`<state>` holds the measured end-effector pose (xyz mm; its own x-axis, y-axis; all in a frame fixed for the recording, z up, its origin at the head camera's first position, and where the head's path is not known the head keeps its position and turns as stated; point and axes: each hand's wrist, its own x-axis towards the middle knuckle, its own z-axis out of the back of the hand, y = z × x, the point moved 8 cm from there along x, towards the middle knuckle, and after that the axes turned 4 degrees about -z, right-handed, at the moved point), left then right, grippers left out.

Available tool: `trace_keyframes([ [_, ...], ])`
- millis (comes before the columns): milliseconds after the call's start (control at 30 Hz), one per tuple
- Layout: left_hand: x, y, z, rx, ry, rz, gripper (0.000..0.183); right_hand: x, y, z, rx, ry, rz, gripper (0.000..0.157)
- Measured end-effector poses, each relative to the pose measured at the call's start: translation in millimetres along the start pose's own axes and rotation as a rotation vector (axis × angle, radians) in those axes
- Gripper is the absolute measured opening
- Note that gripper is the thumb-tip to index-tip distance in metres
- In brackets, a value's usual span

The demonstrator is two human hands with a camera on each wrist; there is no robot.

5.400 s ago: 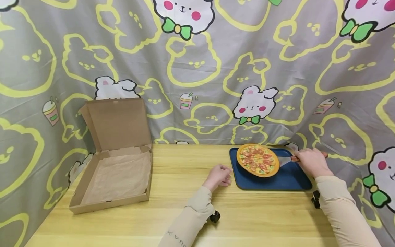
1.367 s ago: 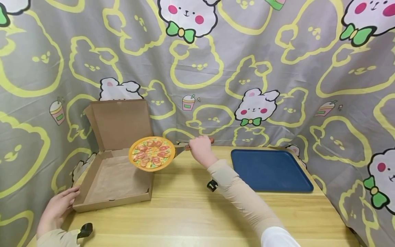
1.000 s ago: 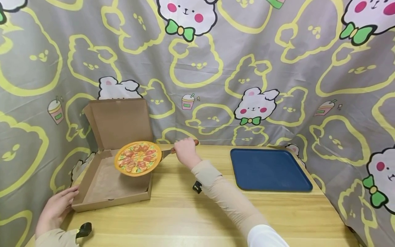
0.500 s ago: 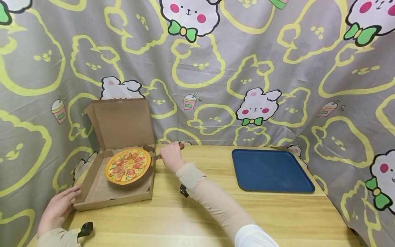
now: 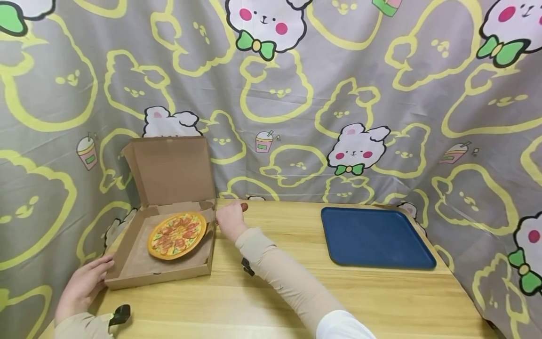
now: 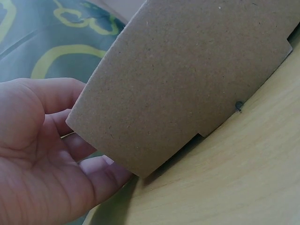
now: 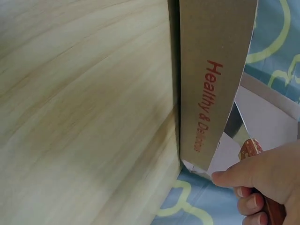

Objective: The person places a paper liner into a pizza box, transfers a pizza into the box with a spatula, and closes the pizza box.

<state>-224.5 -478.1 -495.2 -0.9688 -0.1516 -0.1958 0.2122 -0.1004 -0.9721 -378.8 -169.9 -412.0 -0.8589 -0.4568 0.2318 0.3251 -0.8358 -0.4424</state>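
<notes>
A round pizza with an orange rim is inside the open cardboard pizza box, slightly tilted, its right side higher. My right hand grips the brown handle of a spatula at the box's right back corner. The metal blade is visible beside the box wall in the right wrist view; its far end is hidden under the pizza. At the box's front left corner, my left hand touches the outside of the left wall with extended fingers. In the left wrist view these fingers pass behind the cardboard corner.
Brown paper lines the box, and its lid stands upright at the back. A blue tray lies on the right of the wooden table. A patterned curtain hangs behind the table.
My right hand carried the pizza on the spatula from the blue tray leftward, then lowered it into the box. My left hand moved from beside the tray to the box's left wall.
</notes>
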Motion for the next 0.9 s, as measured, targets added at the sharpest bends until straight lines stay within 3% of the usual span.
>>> trace_keyframes([
  [300,-2.2,0.0,-0.9,-0.084,-0.009,-0.004,0.034,-0.2,9.0,14.5,-0.019,-0.076,0.064,0.016],
  [500,-2.6,-1.8,-0.9,-0.054,-0.011,0.009,0.031,3.0,4.7,30.4,0.023,-0.059,0.139,0.013],
  [733,-2.8,0.1,0.1,-0.018,-0.013,0.019,0.029,2.6,4.6,57.5,-0.011,-0.085,0.208,0.013],
  [900,-5.0,0.5,-0.2,-0.054,-0.016,0.01,0.031,6.7,3.4,71.5,-0.018,-0.084,0.211,0.026],
])
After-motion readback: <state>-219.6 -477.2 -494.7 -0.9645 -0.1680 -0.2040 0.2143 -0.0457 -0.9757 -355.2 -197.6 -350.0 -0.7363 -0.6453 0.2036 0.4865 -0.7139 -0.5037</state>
